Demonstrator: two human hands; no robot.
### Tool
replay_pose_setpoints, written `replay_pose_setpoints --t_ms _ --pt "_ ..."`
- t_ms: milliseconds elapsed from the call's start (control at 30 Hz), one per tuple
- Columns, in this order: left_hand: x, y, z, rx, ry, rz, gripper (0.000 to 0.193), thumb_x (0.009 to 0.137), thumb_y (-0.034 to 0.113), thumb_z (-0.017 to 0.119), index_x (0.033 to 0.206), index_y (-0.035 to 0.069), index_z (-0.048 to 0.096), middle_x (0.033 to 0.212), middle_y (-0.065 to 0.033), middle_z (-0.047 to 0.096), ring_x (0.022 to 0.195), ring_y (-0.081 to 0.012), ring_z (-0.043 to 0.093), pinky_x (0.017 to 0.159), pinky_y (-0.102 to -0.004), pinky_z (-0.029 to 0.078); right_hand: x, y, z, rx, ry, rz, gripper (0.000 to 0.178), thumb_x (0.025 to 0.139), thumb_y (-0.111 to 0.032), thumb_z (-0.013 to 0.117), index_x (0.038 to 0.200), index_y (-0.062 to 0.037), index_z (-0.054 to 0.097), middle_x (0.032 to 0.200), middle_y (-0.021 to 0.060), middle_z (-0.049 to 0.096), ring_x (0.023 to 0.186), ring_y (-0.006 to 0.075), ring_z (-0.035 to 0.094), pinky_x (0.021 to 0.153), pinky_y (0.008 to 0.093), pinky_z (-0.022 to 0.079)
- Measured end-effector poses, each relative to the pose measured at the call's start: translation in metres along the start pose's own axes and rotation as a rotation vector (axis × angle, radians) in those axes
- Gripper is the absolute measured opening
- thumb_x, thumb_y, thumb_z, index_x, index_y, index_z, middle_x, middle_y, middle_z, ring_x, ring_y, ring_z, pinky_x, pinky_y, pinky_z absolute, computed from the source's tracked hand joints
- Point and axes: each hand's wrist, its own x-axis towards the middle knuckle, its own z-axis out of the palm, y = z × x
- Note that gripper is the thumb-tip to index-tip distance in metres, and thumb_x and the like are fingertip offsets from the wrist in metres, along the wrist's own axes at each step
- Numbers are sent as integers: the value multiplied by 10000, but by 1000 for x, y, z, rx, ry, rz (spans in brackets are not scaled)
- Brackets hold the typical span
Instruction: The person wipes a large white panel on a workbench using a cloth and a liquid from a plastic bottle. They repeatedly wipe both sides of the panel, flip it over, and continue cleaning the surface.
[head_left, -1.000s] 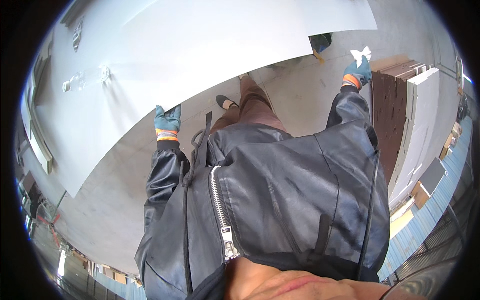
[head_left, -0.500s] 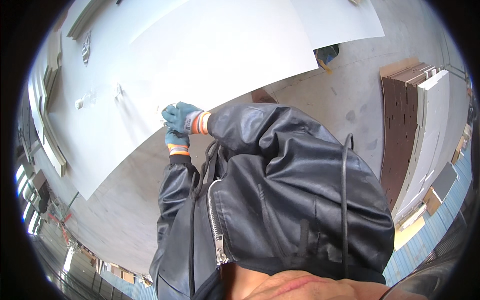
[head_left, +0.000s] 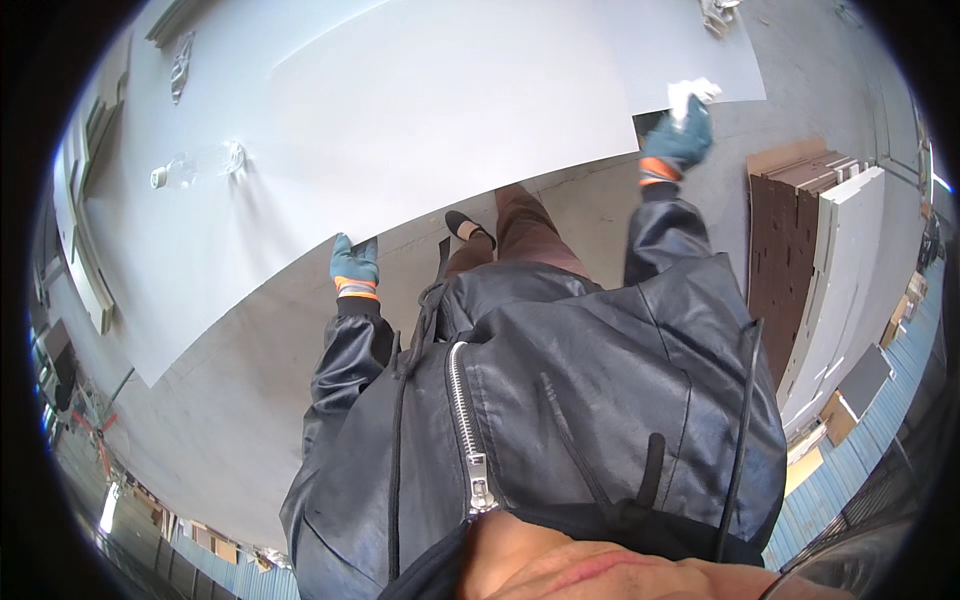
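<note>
A large white sheet [head_left: 450, 110] lies in front of me, its near edge curving across the view. My left hand [head_left: 356, 265], in a blue-grey glove with an orange cuff, grips that near edge, the thumb on top and the other fingers partly hidden below. Off to the right, my right hand [head_left: 678, 140], gloved alike, holds a crumpled white cloth [head_left: 690, 98] by the sheet's right end. A clear plastic bottle [head_left: 205, 163] lies on its side on the sheet, left of centre.
Brown panels [head_left: 778, 240] and white panels [head_left: 835, 270] stand stacked at the right. Long white strips [head_left: 88, 250] lie along the far left. A crumpled rag [head_left: 181, 68] rests at the upper left, and another crumpled piece [head_left: 717, 15] at the upper right. Concrete floor [head_left: 270, 400] shows below the sheet.
My right hand has left its place beside the left hand and swung far right; the white cloth now shows in it. My left hand stays at the sheet's edge.
</note>
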Motion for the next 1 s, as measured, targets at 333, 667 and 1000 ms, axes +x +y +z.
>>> replay_pose_setpoints --t_ms 333,667,1000 --pt "9 0 2 -57 -86 -85 313 988 257 653 1264 112 635 1244 -94 675 1121 -326 635 1049 -531 495 -161 -342 146 501 -1016 -699 289 955 -157 571 1171 -15 700 1169 179 706 1099 315 673 980 416 523" --pt "-5 -6 0 -74 -52 -38 316 979 193 657 1272 84 610 1276 -114 656 1173 -323 630 1074 -549 485 8 82 63 -392 -448 -12 258 980 -135 536 1133 -51 725 1101 138 738 1014 273 705 935 391 548" --pt "-51 10 118 1286 178 1300 440 914 188 701 1292 -13 597 1459 -227 475 1362 -400 452 1051 -476 472 -34 -228 159 397 -232 -346 295 914 -108 620 1196 -39 671 1107 134 711 1002 299 697 872 395 572"
